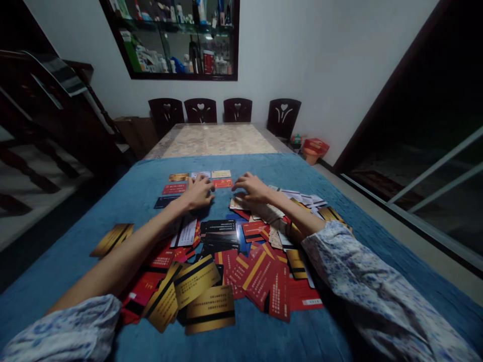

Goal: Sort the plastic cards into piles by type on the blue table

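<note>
My left hand (199, 192) is over the short rows of cards, its fingers bent and slightly apart. Its fingertips are by the left edge of an orange-red card (223, 183); anything under the palm is hidden. My right hand (252, 188) hovers to the right of that card, fingers spread, nothing visible in them. Around my left hand lie a gold card (178, 177), a cream card (221, 174), a red card (174, 188) and a dark blue card (165, 202). Between my forearms spreads a loose heap with black cards (219, 229), gold cards (198, 281) and dark red cards (260, 276).
A blue cloth (124, 201) covers the near part of the table; its far end shows a patterned top (215, 138). One gold card pile (112, 239) lies left of my left arm. White cards (302, 197) fan out at right. Several dark chairs (237, 110) stand behind.
</note>
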`<state>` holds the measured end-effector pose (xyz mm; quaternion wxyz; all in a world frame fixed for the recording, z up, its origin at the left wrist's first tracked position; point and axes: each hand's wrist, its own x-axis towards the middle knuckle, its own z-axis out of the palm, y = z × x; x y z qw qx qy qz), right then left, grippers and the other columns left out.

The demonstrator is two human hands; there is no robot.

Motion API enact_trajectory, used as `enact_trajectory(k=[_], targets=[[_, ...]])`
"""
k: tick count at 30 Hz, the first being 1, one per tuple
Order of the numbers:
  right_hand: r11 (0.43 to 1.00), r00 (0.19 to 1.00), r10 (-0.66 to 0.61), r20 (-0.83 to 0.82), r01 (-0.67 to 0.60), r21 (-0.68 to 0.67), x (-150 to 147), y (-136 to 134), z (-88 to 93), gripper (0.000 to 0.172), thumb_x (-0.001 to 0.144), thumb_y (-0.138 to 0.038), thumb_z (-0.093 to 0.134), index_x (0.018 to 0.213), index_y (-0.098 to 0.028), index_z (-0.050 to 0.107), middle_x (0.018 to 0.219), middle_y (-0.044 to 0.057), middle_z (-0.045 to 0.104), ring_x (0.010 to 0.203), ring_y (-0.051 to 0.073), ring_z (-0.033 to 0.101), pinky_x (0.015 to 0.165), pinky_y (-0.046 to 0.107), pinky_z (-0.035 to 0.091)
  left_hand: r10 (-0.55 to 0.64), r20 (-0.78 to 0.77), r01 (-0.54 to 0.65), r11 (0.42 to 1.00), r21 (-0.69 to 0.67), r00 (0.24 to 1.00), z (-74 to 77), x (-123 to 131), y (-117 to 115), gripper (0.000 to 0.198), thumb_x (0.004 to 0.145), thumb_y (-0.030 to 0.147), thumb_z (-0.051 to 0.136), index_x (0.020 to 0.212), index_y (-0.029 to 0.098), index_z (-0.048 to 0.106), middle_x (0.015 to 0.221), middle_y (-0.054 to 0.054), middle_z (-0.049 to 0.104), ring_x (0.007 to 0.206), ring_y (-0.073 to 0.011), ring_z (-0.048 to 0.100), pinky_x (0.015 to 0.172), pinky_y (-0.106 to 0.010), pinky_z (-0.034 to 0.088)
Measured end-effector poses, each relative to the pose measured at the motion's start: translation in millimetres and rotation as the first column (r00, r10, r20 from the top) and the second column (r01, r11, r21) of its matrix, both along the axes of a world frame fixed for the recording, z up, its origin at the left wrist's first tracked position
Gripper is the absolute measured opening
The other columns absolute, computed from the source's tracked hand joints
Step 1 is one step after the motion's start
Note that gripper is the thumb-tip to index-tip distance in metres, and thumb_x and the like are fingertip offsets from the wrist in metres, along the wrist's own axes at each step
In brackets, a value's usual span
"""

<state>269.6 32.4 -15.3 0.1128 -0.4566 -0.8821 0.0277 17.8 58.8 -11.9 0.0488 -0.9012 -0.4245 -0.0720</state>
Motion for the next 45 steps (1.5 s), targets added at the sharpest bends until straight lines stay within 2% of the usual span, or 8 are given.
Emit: enact_trajectory(k=[7,16,21,25,29,35,39,45], targets=[[0.997,0.997,0.075,0.011,-0.074,-0.025,-11,-20,-2.0,0.03,0.092,-0.032,0.062,0.119,-0.022,0.073,0.127,0.011,0.068,0.112,0.029,0.047,0.087,0.038,0.036,-0.059,0.017,0.061,0.98,-0.187,0.998,4.5,21,-32,0.025,0.085,0.035,0.058,0.082,0.017,0.074,0.096,-0.012,0.069,0.111,-0.0338,0.05,0.095,-0.051,0.038],[0.99,0.994,0.091,0.058,-0.085,-0.11,-22,-24,-10.7,0.025,0.093,-0.028,0.057,0.112,-0.022,0.073,0.122,0.01,0.07,0.112,0.03,0.044,0.085,0.039,0.035,-0.068,0.002,0.064,0.927,-0.371,0.998,7.0,41,-56,0.022,0.082,0.036,0.067,0.071,0.017,0.068,0.089,-0.008,0.072,0.108,-0.0316,0.055,0.096,-0.045,0.04],[0.989,0.993,0.11,0.046,-0.105,-0.105,-19,-28,-11.7,0.022,0.094,-0.028,0.057,0.107,-0.022,0.074,0.121,0.01,0.07,0.109,0.028,0.045,0.085,0.038,0.035,-0.022,0.041,0.038,0.894,-0.447,0.999,3.8,45,-56,0.014,0.08,0.03,0.067,0.076,0.017,0.068,0.088,-0.006,0.073,0.107,-0.0297,0.058,0.096,-0.045,0.041],[0.988,0.991,0.124,0.044,-0.12,-0.094,-18,-30,-11.0,0.023,0.095,-0.027,0.055,0.107,-0.022,0.074,0.119,0.01,0.07,0.107,0.027,0.046,0.086,0.038,0.035,0.048,0.044,-0.019,0.866,-0.5,0.998,0.9,48,-52,0.01,0.078,0.026,0.068,0.072,0.017,0.066,0.081,-0.004,0.072,0.095,-0.0271,0.064,0.096,-0.045,0.044],[0.988,0.989,0.135,0.053,-0.13,-0.088,-19,-27,-13.4,0.024,0.095,-0.027,0.054,0.107,-0.022,0.074,0.118,0.009,0.07,0.104,0.025,0.048,0.089,0.038,0.035,0.092,0.054,-0.052,0.862,-0.505,0.994,-0.3,51,-50,0.008,0.076,0.024,0.066,0.07,0.018,0.066,0.076,-0.003,0.071,0.088,-0.0249,0.066,0.097,-0.045,0.047],[0.99,0.992,0.105,0.066,-0.098,-0.102,-19,-27,-14.0,0.028,0.097,-0.033,0.054,0.112,-0.02,0.074,0.119,0.01,0.069,0.105,0.026,0.048,0.088,0.038,0.036,0.156,0.044,-0.112,0.855,-0.507,0.987,6.3,53,-49,0.007,0.073,0.023,0.066,0.071,0.017,0.068,0.076,-0.003,0.071,0.09,-0.0265,0.068,0.102,-0.047,0.046],[0.989,0.993,0.097,0.067,-0.089,-0.118,-19,-29,-11.8,0.031,0.098,-0.037,0.054,0.116,-0.021,0.074,0.124,0.011,0.067,0.109,0.028,0.047,0.088,0.039,0.036,0.152,0.043,-0.108,0.848,-0.52,0.987,9.4,51,-46,0.006,0.073,0.022,0.065,0.071,0.017,0.068,0.075,-0.002,0.071,0.09,-0.0259,0.067,0.103,-0.049,0.045],[0.987,0.994,0.077,0.073,-0.066,-0.15,-21,-28,-9.2,0.032,0.096,-0.042,0.059,0.119,-0.025,0.073,0.128,0.011,0.064,0.115,0.031,0.046,0.088,0.04,0.038,0.214,0.007,-0.188,0.873,-0.45,0.977,5.5,43,-33,0.009,0.077,0.021,0.06,0.072,0.018,0.068,0.076,-0.003,0.071,0.094,-0.0258,0.067,0.102,-0.049,0.046]])
